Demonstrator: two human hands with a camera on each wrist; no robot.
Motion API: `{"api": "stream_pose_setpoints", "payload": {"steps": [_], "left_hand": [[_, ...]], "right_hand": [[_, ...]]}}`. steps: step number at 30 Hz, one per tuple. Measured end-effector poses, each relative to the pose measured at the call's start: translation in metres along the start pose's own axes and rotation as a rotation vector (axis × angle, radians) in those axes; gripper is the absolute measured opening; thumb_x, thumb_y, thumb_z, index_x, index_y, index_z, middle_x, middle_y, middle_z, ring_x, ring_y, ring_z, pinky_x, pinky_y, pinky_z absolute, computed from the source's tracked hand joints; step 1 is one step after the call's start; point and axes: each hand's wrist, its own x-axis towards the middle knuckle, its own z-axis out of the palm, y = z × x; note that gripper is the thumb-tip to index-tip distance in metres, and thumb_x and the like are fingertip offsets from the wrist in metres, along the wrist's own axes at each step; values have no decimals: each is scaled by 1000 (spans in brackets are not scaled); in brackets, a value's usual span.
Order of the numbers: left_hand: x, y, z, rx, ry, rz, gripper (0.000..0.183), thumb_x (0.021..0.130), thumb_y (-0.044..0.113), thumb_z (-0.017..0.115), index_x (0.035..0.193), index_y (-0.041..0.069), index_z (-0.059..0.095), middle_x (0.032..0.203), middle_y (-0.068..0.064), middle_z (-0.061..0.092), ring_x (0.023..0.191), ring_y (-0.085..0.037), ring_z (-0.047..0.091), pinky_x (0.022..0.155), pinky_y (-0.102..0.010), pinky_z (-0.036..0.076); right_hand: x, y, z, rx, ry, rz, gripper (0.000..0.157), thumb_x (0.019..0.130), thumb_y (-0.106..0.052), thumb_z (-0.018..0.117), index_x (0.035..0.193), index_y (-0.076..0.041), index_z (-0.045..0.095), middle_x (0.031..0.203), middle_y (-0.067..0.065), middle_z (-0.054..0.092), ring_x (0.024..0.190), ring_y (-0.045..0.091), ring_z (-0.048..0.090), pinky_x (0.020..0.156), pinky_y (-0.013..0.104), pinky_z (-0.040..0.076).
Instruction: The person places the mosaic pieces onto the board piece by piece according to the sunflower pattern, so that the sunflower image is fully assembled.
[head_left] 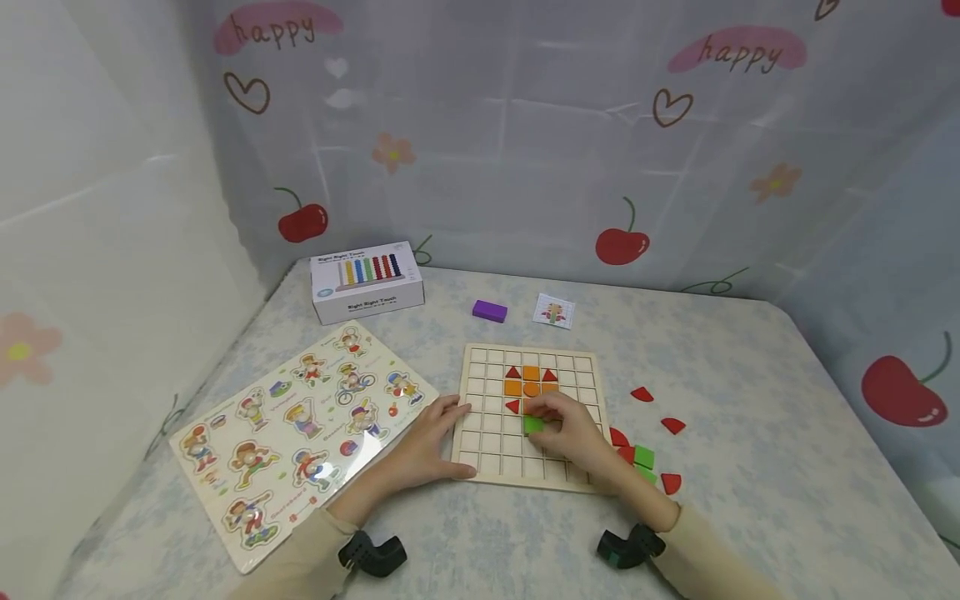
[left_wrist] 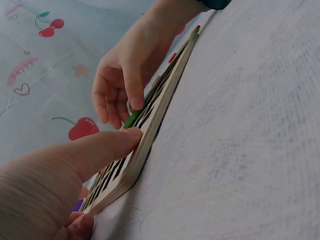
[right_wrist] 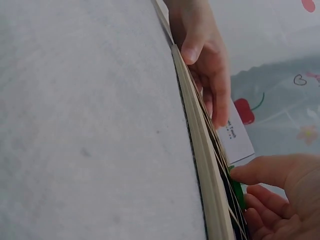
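A square wooden grid board [head_left: 487,454] lies on the table with orange squares, an orange round piece and red triangles [head_left: 512,372] set in its cells. Over its lower middle, my right hand [head_left: 576,432] pinches a green square tile [head_left: 533,425] between thumb and fingers. In the right wrist view the green tile [right_wrist: 239,190] stands tilted at the board's surface. My left hand [head_left: 429,446] rests at the board's left side, thumb near the lower left corner and fingers spread along the edge. The right fingers hide some cells.
Red quarter-round pieces [head_left: 672,426] and green squares [head_left: 643,457] lie right of the board. Behind it are a purple block [head_left: 490,312] and a small pattern card [head_left: 554,312]. A picture puzzle board [head_left: 277,417] lies left, with a white box [head_left: 367,283] beyond.
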Motion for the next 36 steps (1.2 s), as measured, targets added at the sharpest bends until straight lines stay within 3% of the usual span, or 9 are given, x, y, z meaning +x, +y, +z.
{"api": "stream_pose_setpoints", "payload": {"steps": [11, 21, 28, 32, 36], "left_hand": [[-1, 0, 0, 5, 0, 10, 96, 72, 43, 80, 148, 8, 34, 154, -16, 24, 143, -37, 22, 113, -57, 24], [-2, -1, 0, 7, -6, 1, 96, 72, 44, 80, 149, 10, 33, 155, -14, 23, 145, -35, 20, 115, -55, 23], [-3, 1, 1, -2, -9, -5, 96, 72, 44, 80, 148, 9, 33, 155, -15, 23, 144, -36, 20, 113, -57, 25], [-3, 1, 0, 1, -10, -2, 95, 73, 43, 79, 149, 10, 33, 155, -14, 23, 145, -35, 20, 114, -56, 24], [-3, 0, 0, 4, -7, -1, 95, 73, 44, 79, 148, 9, 34, 155, -15, 24, 144, -36, 20, 113, -57, 25]], "right_hand": [[-2, 4, 1, 17, 49, -64, 30, 77, 5, 72, 106, -4, 67, 104, 11, 66, 92, 23, 61, 81, 22, 52], [-5, 1, -9, 17, 60, -14, 26, 81, 1, 70, 106, -6, 68, 102, 9, 67, 91, 22, 61, 81, 24, 52], [-25, 8, -32, -69, 118, -63, 22, 83, -1, 70, 105, -2, 67, 98, 13, 68, 86, 20, 62, 76, 27, 53], [-43, 15, -48, -120, 159, -8, 23, 83, -4, 71, 106, -4, 66, 98, 9, 68, 83, 10, 60, 73, 23, 52], [-62, 20, -63, -141, 196, 36, 26, 82, -4, 71, 108, -4, 65, 101, 10, 67, 83, 11, 59, 72, 21, 52]]}}
